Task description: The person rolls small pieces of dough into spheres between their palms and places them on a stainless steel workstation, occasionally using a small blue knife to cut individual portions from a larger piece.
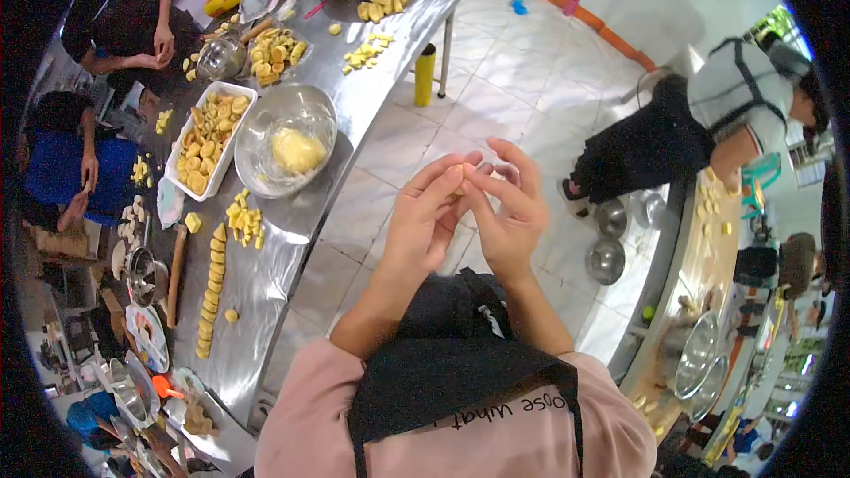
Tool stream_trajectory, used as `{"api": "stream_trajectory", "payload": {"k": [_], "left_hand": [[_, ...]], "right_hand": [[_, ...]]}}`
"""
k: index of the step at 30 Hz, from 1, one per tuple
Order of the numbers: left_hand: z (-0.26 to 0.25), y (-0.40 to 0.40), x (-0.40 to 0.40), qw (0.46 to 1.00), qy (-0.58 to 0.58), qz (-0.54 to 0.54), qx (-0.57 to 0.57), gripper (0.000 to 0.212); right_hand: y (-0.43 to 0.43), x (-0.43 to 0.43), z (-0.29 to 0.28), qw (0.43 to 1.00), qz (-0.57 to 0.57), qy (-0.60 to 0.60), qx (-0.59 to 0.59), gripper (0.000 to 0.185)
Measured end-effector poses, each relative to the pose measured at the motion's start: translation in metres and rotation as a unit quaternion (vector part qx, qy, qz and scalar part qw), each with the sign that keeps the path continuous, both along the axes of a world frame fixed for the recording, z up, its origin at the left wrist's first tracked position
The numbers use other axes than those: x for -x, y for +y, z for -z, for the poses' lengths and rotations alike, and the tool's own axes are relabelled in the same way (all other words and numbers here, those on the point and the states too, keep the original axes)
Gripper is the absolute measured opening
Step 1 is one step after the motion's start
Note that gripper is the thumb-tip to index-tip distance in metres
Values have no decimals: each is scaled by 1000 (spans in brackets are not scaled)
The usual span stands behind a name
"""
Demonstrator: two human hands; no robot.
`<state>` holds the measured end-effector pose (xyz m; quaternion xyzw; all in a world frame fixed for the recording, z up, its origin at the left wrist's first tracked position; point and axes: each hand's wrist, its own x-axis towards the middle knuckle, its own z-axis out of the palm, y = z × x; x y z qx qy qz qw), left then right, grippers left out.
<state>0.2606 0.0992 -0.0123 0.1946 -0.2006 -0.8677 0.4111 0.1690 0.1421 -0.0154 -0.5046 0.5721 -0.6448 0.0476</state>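
Note:
Above the tiled floor, away from the table edge, my left hand [425,209] and my right hand [508,209] meet at the fingertips. They pinch a small piece of yellowish dough [463,172], mostly hidden by the fingers. To the left, on the steel table [279,285], lies a row of cut dough pieces [211,292], with one dough piece [231,315] apart from it. Beyond the row are small yellow cubes [246,220] and a steel bowl [246,146] holding a lump of dough [297,150].
A white tray [247,121] of shaped pastries stands beside the bowl. A wooden rolling pin [176,275] lies near the dough row. Two people work across the table; another person [737,93] bends over a wooden table [707,239] at right. Metal bowls [605,259] rest below it.

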Motion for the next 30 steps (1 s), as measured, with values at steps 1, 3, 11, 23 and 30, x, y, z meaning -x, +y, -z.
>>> {"api": "stream_trajectory", "payload": {"k": [1,3,11,23,30], "left_hand": [[0,-12,2,1000,9,-2,1,21],[1,-36,6,1000,5,-8,-6,21],[10,-120,41,994,25,-61,-85,28],[3,-188,119,981,-57,-187,-11,32],[16,-223,126,965,-22,-261,-26,35]], "right_hand": [[-13,4,0,1000,-6,-1,-3,19],[-40,12,-2,998,5,68,0,20],[-134,86,-1,971,-214,-47,-91,22],[-266,156,11,882,-451,-98,-94,15],[-304,148,18,887,-416,-129,-155,10]]}}
